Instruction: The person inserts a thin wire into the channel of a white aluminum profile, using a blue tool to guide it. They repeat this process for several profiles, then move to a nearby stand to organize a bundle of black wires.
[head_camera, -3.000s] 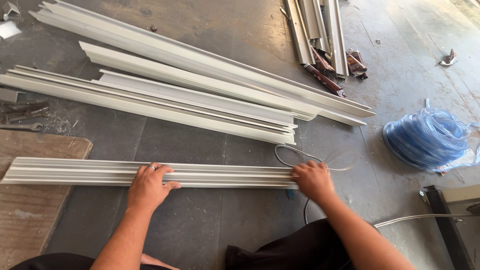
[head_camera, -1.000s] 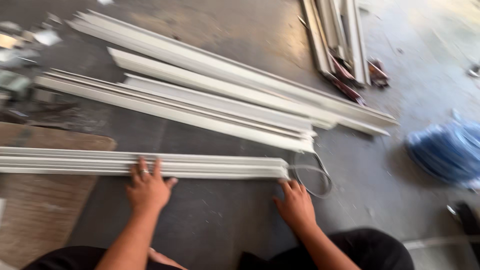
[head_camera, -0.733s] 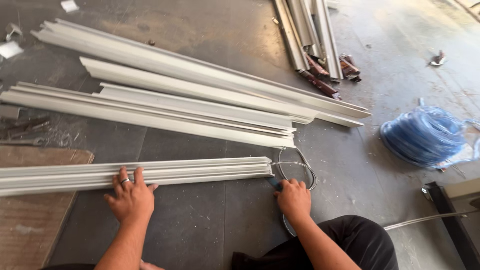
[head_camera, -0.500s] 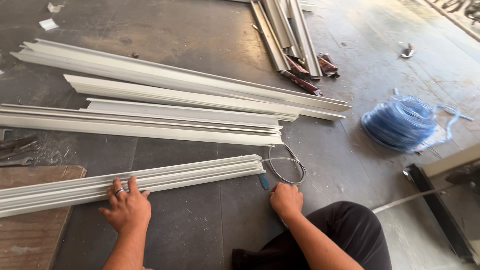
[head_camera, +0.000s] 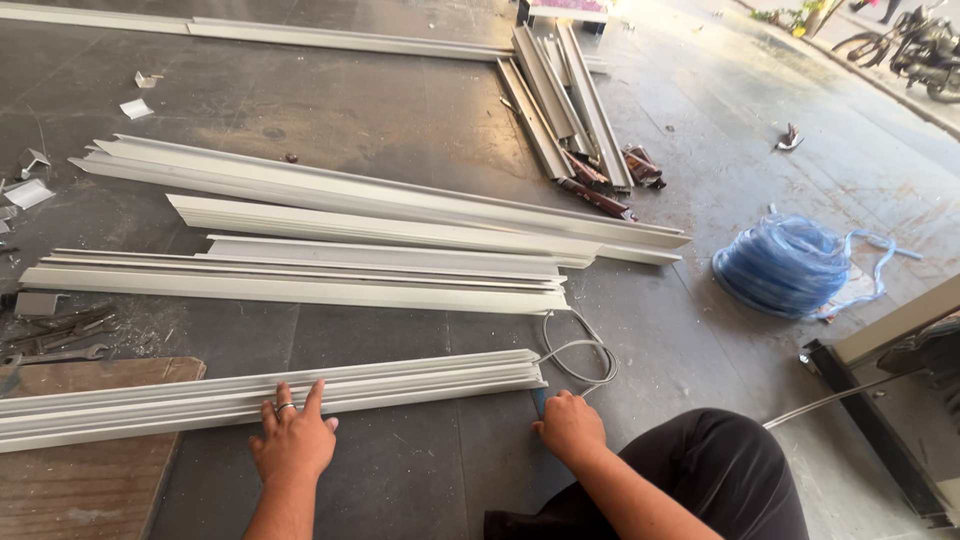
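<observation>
Left hand (head_camera: 292, 443) lies flat with fingers spread on the long ribbed white profile (head_camera: 270, 394) on the grey floor, gripping nothing. Right hand (head_camera: 570, 427) is curled at its end, can't tell around what; a grey cable loop (head_camera: 580, 358) sits just beside

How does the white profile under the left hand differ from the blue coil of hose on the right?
The white profile is long, straight and rigid-looking; the blue hose coil is wound into a round bundle with a loose end trailing. The left hand rests on the profile, and the right hand is at its end; the coil lies untouched. Both lie on the grey floor.
</observation>
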